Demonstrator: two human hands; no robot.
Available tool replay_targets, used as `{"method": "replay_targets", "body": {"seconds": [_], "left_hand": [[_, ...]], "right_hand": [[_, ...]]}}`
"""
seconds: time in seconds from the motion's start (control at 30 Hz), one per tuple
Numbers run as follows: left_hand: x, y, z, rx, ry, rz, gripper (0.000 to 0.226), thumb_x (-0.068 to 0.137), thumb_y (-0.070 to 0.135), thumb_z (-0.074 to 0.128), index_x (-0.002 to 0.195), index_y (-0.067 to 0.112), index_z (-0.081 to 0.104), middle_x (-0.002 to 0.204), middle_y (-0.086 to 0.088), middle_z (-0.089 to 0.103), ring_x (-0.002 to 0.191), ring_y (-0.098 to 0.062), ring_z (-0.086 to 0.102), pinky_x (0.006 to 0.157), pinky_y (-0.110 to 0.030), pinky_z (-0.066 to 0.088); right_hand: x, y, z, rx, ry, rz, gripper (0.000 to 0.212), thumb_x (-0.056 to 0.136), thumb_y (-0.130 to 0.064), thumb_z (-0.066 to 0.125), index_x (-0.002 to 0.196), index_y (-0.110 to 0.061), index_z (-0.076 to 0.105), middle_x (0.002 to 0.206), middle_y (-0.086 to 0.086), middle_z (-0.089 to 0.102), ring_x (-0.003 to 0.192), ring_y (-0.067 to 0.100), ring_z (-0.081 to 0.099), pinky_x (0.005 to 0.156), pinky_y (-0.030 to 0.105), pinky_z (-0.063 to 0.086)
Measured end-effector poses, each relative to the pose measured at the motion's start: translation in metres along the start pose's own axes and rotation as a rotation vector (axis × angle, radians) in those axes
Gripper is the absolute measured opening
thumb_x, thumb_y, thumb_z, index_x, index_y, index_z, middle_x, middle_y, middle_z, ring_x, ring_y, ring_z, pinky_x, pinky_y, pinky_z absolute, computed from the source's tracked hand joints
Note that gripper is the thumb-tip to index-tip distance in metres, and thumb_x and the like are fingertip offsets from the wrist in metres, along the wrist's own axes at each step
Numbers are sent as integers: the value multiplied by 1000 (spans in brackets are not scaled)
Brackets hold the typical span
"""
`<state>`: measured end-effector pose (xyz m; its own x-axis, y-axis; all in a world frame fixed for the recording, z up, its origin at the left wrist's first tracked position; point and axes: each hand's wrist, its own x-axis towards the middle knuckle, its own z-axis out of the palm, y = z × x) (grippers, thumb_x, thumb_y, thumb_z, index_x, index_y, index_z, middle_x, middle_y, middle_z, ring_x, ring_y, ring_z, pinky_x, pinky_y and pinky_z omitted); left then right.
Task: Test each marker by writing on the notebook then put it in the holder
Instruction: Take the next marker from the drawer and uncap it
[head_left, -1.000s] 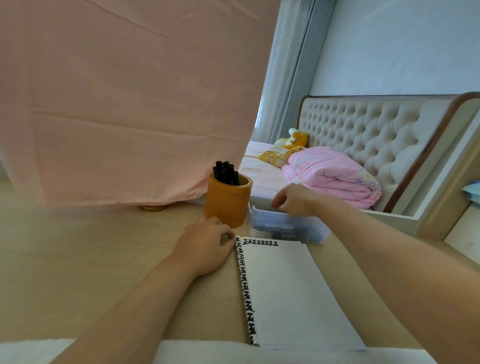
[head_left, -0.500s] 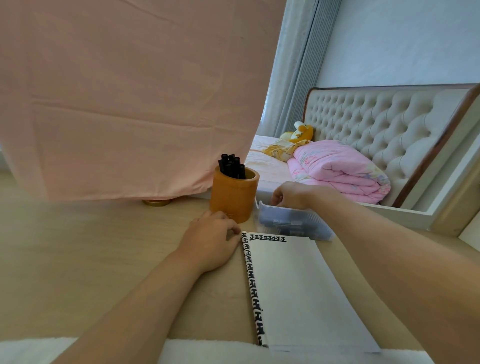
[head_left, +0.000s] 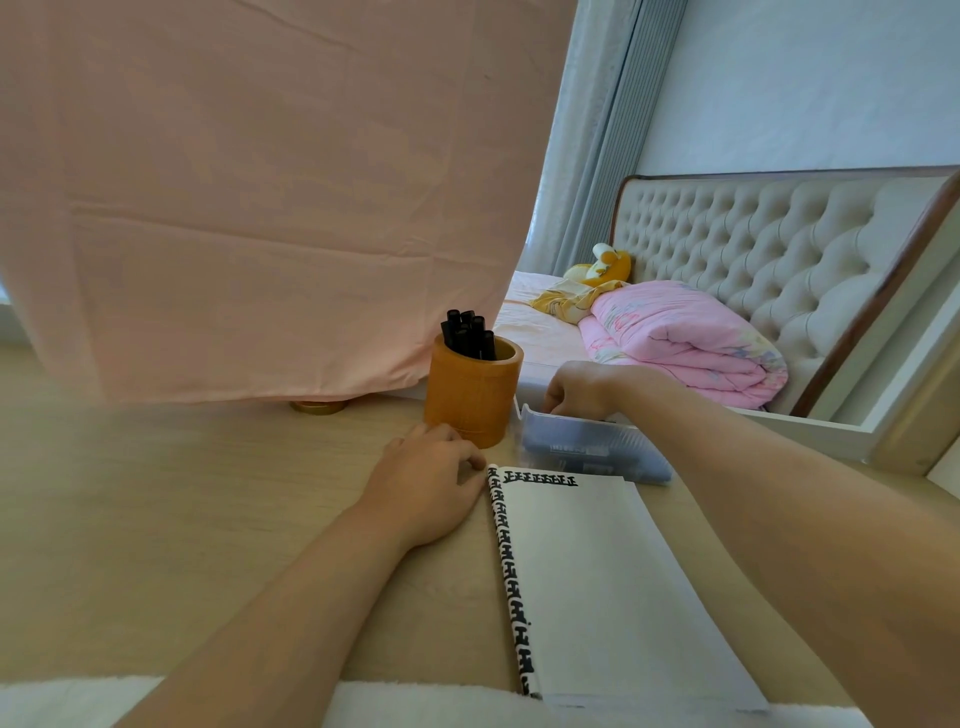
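Observation:
A white notebook (head_left: 587, 571) lies open on the wooden table, with black test marks (head_left: 540, 479) along its top and left edges. Behind it stands an orange cylindrical holder (head_left: 470, 400) with several black markers (head_left: 467, 335) upright in it. Right of the holder is a clear plastic box (head_left: 587, 447), and dark markers show dimly through its wall. My left hand (head_left: 426, 483) rests on the table with loosely curled fingers touching the notebook's top left corner. My right hand (head_left: 576, 387) reaches down into the box; its fingertips are hidden behind the rim.
A pink cloth (head_left: 260, 208) hangs over the table's far left, with a gold lid (head_left: 318, 407) under its hem. Beyond the table is a bed with a pink quilt (head_left: 675, 343) and tufted headboard (head_left: 779, 249). White fabric (head_left: 78, 701) lies along the near edge.
My right hand has sunk a little deeper into the plastic box. My left hand stays at the notebook's corner. The view has shifted slightly.

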<state>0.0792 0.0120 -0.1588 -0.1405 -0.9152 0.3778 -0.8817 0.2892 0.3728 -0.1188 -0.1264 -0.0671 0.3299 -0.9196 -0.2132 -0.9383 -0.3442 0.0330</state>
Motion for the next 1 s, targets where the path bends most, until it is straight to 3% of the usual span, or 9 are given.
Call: {"method": "replay_targets", "body": {"seconds": [0.13,0.27,0.4,0.47,0.57,0.67,0.77,0.87,1.0], "left_hand": [[0,0,0,-1,3,5,27,95,50,51,115,38,65,121,14,56,115,-9,43,95,-34,39],[-1,2,-3,-37,50,16,26,94,46,53,117,37,63,118,15,60,108,-7,49,92,-33,45],[-1,13,-10,-89,206,50,27,93,34,58,120,33,62,113,16,62,100,-5,54,83,-30,49],[-2,22,-13,-109,271,94,28,94,31,57,122,33,60,109,17,61,96,-2,53,80,-27,50],[-4,35,-14,-136,298,185,29,95,30,58,124,32,57,108,18,59,94,-1,53,76,-23,51],[-7,44,-13,-124,254,266,34,94,36,58,128,32,57,114,18,59,101,1,52,77,-22,50],[-9,46,-10,-69,209,304,37,93,44,58,129,36,56,113,19,61,101,3,50,76,-22,50],[-8,45,-11,-24,175,340,30,91,48,53,117,37,63,102,19,62,91,1,50,70,-24,50],[-6,39,-13,-60,203,327,18,93,38,57,107,31,68,96,20,60,87,0,50,69,-20,46]], "right_hand": [[-14,3,-8,63,132,-36,12,97,-29,59,108,-30,65,109,-2,64,94,16,59,90,33,53],[-52,1,-17,164,356,-138,17,103,-25,48,113,-28,62,98,-6,60,83,12,56,77,25,46],[-94,-2,-12,229,524,-257,26,104,-27,45,116,-23,67,106,-10,66,94,11,59,86,24,48],[-109,-5,-5,283,503,-265,28,104,-25,44,115,-20,69,106,-7,67,94,10,57,84,20,45],[-125,-11,15,335,408,-226,28,102,-24,44,120,-24,65,108,-3,67,94,11,58,89,27,48],[-138,-18,34,487,341,-234,35,96,-14,52,129,-25,51,89,-4,63,79,9,58,74,22,47],[-143,-18,49,573,328,-269,47,90,-6,59,130,-26,44,86,-2,61,75,9,56,68,16,43],[-141,-14,53,703,301,-309,44,88,-4,66,123,-25,50,88,-1,65,72,9,60,66,16,48],[-138,-1,52,787,222,-283,30,86,-7,72,107,-24,60,87,0,70,65,11,68,60,20,50]]}}
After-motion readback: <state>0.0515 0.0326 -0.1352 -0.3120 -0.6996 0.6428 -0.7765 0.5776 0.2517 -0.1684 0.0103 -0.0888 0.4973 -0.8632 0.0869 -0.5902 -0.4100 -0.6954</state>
